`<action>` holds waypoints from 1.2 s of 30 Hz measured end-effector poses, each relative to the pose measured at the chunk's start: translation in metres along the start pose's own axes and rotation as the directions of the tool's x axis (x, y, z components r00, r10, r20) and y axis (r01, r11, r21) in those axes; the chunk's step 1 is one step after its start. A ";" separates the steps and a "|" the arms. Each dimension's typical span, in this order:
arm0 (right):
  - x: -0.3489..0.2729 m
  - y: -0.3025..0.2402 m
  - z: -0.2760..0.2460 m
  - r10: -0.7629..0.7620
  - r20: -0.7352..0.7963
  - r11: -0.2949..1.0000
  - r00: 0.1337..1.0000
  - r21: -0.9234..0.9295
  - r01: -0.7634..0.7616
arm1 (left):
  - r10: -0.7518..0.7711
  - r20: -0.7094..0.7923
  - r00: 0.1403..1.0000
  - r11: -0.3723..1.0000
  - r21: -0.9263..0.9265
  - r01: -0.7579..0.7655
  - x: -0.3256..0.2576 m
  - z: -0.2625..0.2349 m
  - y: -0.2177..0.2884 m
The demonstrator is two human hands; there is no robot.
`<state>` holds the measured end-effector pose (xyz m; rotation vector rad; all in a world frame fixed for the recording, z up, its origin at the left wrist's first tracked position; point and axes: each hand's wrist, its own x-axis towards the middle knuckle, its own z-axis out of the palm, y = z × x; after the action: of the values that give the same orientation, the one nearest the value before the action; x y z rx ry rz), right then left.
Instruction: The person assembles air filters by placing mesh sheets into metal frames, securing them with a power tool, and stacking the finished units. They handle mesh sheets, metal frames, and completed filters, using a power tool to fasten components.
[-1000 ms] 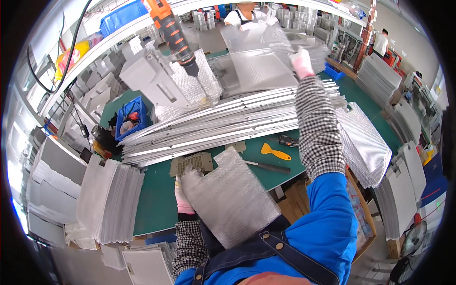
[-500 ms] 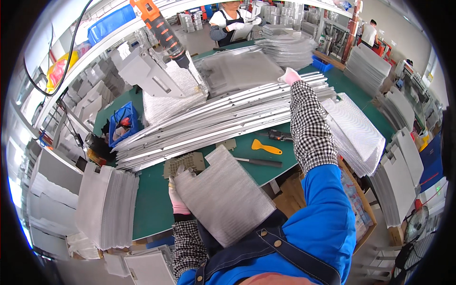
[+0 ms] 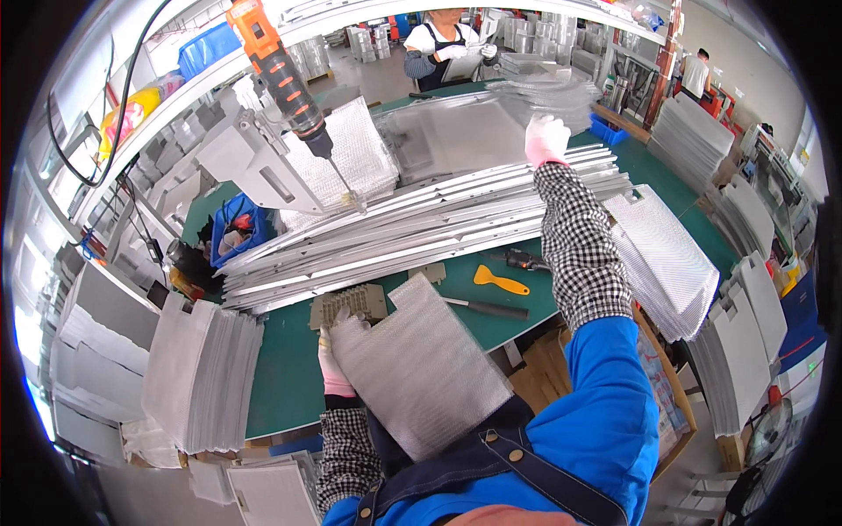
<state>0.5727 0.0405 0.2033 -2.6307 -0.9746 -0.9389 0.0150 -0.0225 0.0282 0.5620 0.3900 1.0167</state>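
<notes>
My left hand [image 3: 333, 366], in a pale glove, grips the left edge of a silvery mesh panel [image 3: 421, 364] with a notched upper corner. The panel tilts over the table's near edge, against my apron. My right arm reaches across the table in a checked sleeve. At its end my right hand [image 3: 545, 140], also gloved, is raised with fingers drawn together beside a stack of flat grey sheets [image 3: 460, 136]. What it may hold is hidden. Between my hands lie long silvery metal strips [image 3: 421, 210].
An orange-black power drill [image 3: 285, 83] hangs at upper left. A yellow scraper [image 3: 500, 280], a dark-handled tool [image 3: 495, 309] and beige blocks [image 3: 349, 305] lie on the green table [image 3: 289, 386]. Panel stacks stand left [image 3: 202, 377] and right [image 3: 667, 254]. A co-worker [image 3: 445, 48] is across the table.
My right hand has turned, its fingers now pointing up and away rather than left. The left hand still holds the mesh panel. The whole view has shifted slightly.
</notes>
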 end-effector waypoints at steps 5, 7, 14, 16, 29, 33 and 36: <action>0.011 -0.002 -0.033 0.039 0.310 0.951 0.950 0.281 -0.131 | 0.025 0.047 0.999 0.999 -0.027 -0.024 -0.010 -0.009 0.003; 0.027 0.028 -0.017 0.008 0.212 0.904 0.977 0.416 -0.098 | 0.011 0.081 0.997 0.999 -0.043 -0.008 -0.004 -0.006 0.000; 0.041 0.088 0.006 -0.143 0.354 -0.415 0.924 0.827 -0.380 | -0.010 0.092 0.996 0.997 -0.080 0.018 -0.001 -0.013 -0.002; 0.037 0.084 0.014 -0.092 0.437 -0.179 0.895 0.877 -0.446 | -0.010 0.048 0.999 0.998 -0.056 0.013 -0.006 -0.011 0.000; 0.020 0.049 0.052 0.013 0.573 0.862 0.819 0.409 -0.300 | -0.018 0.067 0.998 0.999 -0.046 0.021 0.002 -0.006 -0.002; -0.007 0.006 0.005 0.036 0.496 0.961 0.868 0.221 -0.166 | 0.024 0.069 0.997 1.000 -0.007 -0.023 -0.010 -0.014 0.003; 0.008 0.009 0.028 0.032 0.169 0.985 0.985 0.164 -0.060 | -0.011 0.068 0.998 0.999 -0.035 0.013 -0.004 -0.015 0.001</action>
<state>0.5969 0.0485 0.1867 -2.6070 -0.9779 -0.6054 0.0045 -0.0220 0.0172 0.5599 0.3145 0.9887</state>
